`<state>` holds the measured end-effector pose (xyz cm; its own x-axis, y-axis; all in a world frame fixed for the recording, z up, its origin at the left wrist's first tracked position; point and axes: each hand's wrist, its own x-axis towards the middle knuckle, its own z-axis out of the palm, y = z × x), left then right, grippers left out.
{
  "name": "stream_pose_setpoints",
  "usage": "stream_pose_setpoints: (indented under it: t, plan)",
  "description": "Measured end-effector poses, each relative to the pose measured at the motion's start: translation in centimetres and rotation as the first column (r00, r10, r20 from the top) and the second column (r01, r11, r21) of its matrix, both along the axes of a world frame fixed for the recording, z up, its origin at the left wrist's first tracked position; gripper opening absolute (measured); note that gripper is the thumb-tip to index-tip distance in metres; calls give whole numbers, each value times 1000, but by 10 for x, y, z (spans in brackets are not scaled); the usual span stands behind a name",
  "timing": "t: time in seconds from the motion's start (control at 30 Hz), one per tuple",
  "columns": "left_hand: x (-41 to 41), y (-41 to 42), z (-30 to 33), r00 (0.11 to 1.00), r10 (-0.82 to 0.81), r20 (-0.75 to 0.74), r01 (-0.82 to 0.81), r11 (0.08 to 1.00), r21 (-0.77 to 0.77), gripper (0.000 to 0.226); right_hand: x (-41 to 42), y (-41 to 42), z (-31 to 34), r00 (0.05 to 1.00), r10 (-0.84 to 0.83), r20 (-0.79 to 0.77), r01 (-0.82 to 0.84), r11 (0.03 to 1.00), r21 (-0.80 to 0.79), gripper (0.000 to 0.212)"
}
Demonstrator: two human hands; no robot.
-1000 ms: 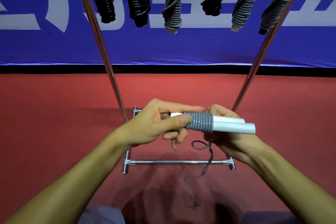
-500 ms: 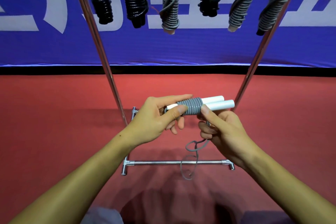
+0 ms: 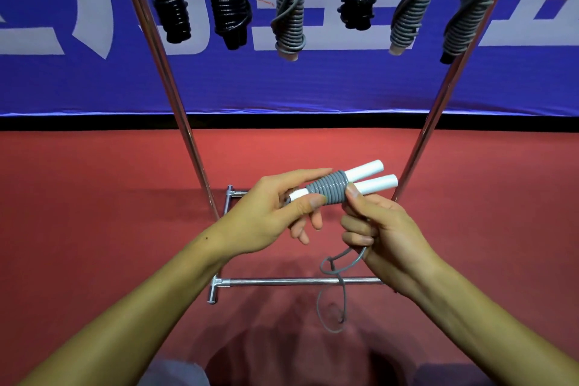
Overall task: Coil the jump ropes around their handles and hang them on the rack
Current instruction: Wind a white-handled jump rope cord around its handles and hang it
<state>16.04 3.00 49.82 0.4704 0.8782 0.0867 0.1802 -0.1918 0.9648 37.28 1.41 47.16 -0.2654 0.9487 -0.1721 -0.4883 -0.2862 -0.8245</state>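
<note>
Two hands work nearest: the left hand [image 3: 269, 213] pinches the paired white handles [image 3: 372, 180] at their wound end, and the right hand [image 3: 380, 229] grips the limp grey cord [image 3: 340, 279] (light, floppy, probably springy). Beyond, six coiled ropes [image 3: 289, 9] hang on the rack [image 3: 175, 97]; holding tension at the coil [image 3: 329, 190] should stop unwinding.

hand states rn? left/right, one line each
Left hand: grips the white handles at the coil.
Right hand: pinches the grey rope.

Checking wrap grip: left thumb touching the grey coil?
Touching. Head view shows the left hand with its thumb pressed on the grey coil around the white handles.
</note>
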Motion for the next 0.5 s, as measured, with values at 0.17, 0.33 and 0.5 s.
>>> stream_pose_setpoints:
  t: [0.17,0.33,0.5]
  plan:
    - [-6,1,3,986,-161,38,166,971,-175,63,-4,-2,6,975,-50,216,32,996,87,41]
    - [-1,-2,-5,999,-45,-30,40,988,-150,56,-9,-3,9,900,-75,430,3,986,166,44]
    - [1,-1,-9,989,94,-114,-99,994,-37,52,-2,1,14,835,31,550,-140,978,157,20]
